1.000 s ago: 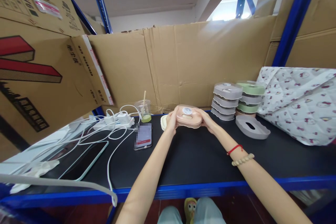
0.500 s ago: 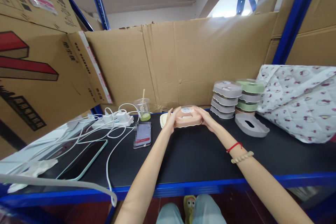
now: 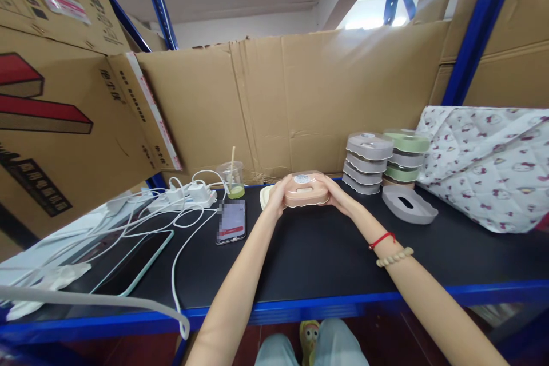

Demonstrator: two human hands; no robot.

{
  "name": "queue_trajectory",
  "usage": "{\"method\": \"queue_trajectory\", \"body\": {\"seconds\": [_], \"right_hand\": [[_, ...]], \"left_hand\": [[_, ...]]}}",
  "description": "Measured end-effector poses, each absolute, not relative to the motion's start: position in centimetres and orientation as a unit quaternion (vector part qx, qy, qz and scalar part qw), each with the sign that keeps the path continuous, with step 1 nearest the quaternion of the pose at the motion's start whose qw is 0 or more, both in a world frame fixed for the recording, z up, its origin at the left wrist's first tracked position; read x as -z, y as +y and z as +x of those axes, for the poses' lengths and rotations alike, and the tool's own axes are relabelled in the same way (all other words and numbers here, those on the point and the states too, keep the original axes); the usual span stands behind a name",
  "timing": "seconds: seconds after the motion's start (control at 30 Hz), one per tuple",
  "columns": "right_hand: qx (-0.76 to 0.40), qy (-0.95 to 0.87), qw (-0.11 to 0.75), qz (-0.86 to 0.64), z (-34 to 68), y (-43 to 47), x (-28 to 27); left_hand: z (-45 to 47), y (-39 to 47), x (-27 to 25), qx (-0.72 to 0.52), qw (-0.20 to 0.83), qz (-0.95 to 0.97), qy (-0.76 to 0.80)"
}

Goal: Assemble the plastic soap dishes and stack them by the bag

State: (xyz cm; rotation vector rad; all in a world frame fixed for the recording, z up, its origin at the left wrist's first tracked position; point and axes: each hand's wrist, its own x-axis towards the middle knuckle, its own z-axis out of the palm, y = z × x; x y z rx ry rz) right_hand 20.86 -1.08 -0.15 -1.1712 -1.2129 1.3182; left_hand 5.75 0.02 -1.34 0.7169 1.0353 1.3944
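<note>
Between my two hands is a peach-coloured oval plastic box with a wavy lower edge, a slot in its top and a round pale label. My left hand is curled round its left end, and my right hand grips the right end. Part of a cream-coloured piece shows just behind my left hand; the hand hides the rest. To the right lies a loose grey oval piece with an oval hole. Behind it rise a grey stack and a mixed green and grey stack of similar wavy-edged pieces.
On the left are a phone, a cup with a straw and green drink, a power strip, white cables and a tablet-like device. A cardboard wall stands behind. A patterned cloth covers the right side.
The peach box tilts slightly, so more of its top faces me. Both hands stay on its ends. The whole view has shifted a little.
</note>
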Motion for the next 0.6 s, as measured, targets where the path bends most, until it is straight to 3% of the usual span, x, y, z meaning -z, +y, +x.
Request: {"method": "queue_trajectory", "body": {"seconds": [0.23, 0.43, 0.6], "right_hand": [[-0.542, -0.514, 0.504, -0.433, 20.6, -2.6, -1.4], [-0.473, -0.505, 0.633, -0.347, 23.5, -2.9, -4.5], [-0.291, -0.408, 0.792, -0.350, 30.6, -0.8, -10.8]], "left_hand": [[5.0, -1.2, -0.4, -0.609, 0.641, 0.309, 0.350], [3.8, -1.8, -1.6, -0.620, 0.642, 0.318, 0.319], [4.1, -2.0, -1.8, -0.633, 0.620, 0.306, 0.349]]}}
